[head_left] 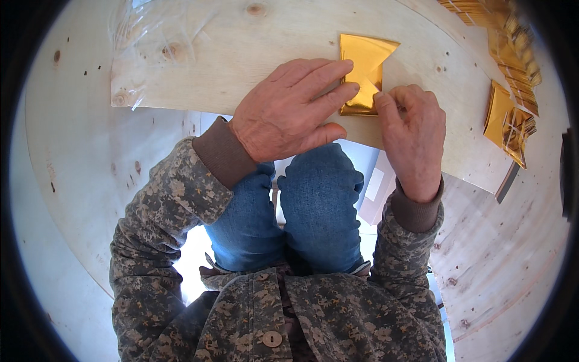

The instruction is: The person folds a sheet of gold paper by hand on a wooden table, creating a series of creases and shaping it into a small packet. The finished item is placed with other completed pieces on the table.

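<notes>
A piece of shiny gold foil [360, 57], partly folded, lies on the pale wooden tabletop. Its upper right corner juts out to a point. My left hand [289, 108] reaches over from the left, fingers stretched out, with the fingertips resting on the foil's left part. At the foil's lower right edge, my right hand [415, 130] has its fingers curled and its thumb and forefinger closed on the edge. The underside of the foil is hidden.
A plywood table [253, 36] fills the upper part. Clear plastic wrap [157, 27] lies at the far left. More gold foil pieces [509, 123] lie at the right, with a long row of gold foil [506, 51] beyond. My jeans-clad knees [319, 187] are under the near edge.
</notes>
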A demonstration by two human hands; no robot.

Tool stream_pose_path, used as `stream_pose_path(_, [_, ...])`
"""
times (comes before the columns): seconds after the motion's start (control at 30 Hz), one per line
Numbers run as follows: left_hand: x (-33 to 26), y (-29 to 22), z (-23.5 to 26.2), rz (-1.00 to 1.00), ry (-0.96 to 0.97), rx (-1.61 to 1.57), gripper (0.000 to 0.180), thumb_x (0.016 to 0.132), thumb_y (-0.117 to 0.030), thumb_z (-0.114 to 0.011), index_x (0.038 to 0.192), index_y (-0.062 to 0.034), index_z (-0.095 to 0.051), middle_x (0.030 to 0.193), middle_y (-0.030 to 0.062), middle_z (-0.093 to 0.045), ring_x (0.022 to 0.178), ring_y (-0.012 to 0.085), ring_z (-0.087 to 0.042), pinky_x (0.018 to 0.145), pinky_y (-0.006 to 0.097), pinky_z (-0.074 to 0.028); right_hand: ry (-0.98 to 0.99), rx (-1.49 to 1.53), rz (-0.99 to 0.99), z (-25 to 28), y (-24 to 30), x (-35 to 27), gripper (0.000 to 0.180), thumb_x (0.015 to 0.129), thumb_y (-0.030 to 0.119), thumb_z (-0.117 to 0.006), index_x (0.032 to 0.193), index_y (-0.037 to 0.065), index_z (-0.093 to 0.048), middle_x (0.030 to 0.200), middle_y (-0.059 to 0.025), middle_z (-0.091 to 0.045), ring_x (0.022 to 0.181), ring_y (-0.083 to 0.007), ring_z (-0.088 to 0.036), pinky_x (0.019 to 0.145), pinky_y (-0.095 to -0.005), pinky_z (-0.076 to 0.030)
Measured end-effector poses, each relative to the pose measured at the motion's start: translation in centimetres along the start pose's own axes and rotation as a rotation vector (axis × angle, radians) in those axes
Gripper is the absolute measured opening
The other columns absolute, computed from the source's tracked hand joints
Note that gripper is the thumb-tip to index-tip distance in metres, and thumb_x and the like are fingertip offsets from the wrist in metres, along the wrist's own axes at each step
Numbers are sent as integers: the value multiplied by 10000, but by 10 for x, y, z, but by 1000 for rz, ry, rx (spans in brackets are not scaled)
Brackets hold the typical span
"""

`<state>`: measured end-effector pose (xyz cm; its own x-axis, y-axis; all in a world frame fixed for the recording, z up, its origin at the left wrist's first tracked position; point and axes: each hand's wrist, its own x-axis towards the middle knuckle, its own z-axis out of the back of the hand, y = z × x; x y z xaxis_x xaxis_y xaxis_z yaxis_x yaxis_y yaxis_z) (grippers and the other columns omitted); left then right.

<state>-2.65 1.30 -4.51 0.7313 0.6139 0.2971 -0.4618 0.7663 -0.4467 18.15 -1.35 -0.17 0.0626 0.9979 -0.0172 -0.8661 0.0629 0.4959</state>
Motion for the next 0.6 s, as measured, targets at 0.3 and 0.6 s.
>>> stream_pose_path(0.3, [0,-1,-2,29,-4,2,655,905,-445,-680,1394,-29,-551,1431,161,-531,1262,323,-546,1055,426,-461,12,-2,-11,0,0,0,243,859,181,-647,711,-8,-689,704,-143,-622,723,-318,-557,703,-469,-415])
stream_pose_path(0.6, [0,-2,-2,43,8,23,640,910,-451,-671,1379,-28,-561,1430,158,-531,1255,320,-549,1056,422,-459,11,16,-27,-1,-1,-1,246,863,196,-640,714,8,-690,715,-132,-614,750,-317,-551,732,-464,-402])
